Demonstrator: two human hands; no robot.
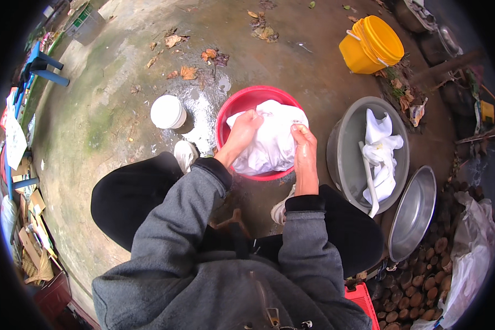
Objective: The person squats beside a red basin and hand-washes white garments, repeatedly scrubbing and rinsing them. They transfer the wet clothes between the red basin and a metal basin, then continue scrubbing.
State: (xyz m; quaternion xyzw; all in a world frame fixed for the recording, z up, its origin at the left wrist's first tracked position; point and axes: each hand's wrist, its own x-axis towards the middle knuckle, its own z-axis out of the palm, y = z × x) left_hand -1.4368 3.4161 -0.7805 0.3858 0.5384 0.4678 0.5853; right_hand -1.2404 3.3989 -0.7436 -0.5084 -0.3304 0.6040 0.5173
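Note:
A wet white cloth (268,140) lies bunched in a red plastic basin (259,91) on the ground between my feet. My left hand (246,128) grips the cloth at its left side, fingers curled over a fold. At the right side, my right hand (305,146) pinches the cloth's edge between thumb and fingers. The stretch of cloth between the hands is raised over the basin, covering most of its inside. Any water beneath is hidden.
A white lidded tub (168,112) stands left of the basin. To the right, a grey tub (334,152) holds white cloths (379,152) and a pale stick (369,181). Beside it leans a metal basin (412,214). A yellow bucket (361,49) stands farther off, near fallen leaves (188,73).

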